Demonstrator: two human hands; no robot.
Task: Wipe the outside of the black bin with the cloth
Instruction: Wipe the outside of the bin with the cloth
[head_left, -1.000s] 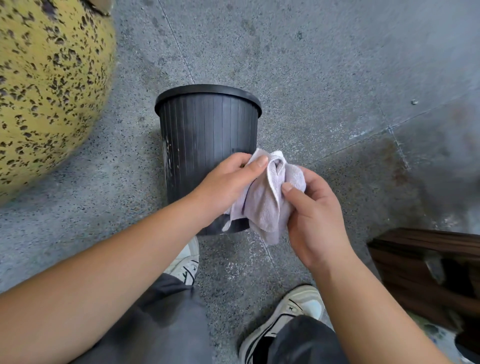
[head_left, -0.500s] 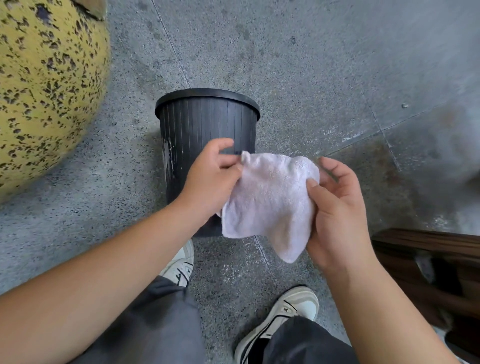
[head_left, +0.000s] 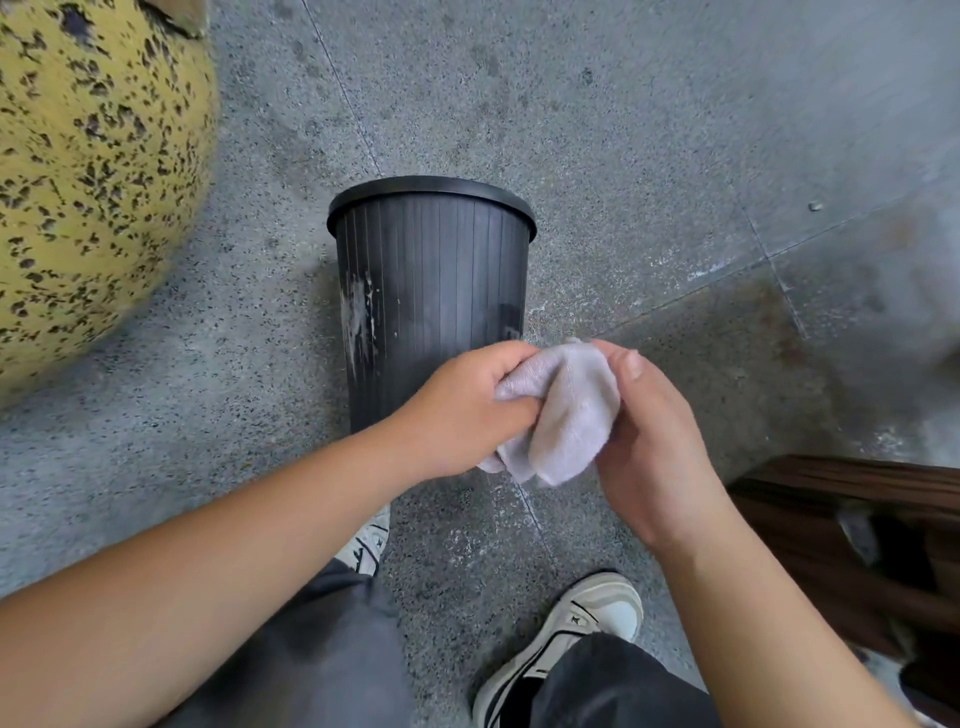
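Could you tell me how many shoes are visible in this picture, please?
2. One shoe peeks out beside the left forearm, just below the black bin. The other shoe is at the bottom, under the right forearm. Both are partly covered by trouser legs.

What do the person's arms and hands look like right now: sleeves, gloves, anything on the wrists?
Both forearms are bare up to the frame edge, with no sleeves in view. The left hand and right hand wear no gloves, and no watch, band or ring shows on either. The right thumbnail is short and unpainted.
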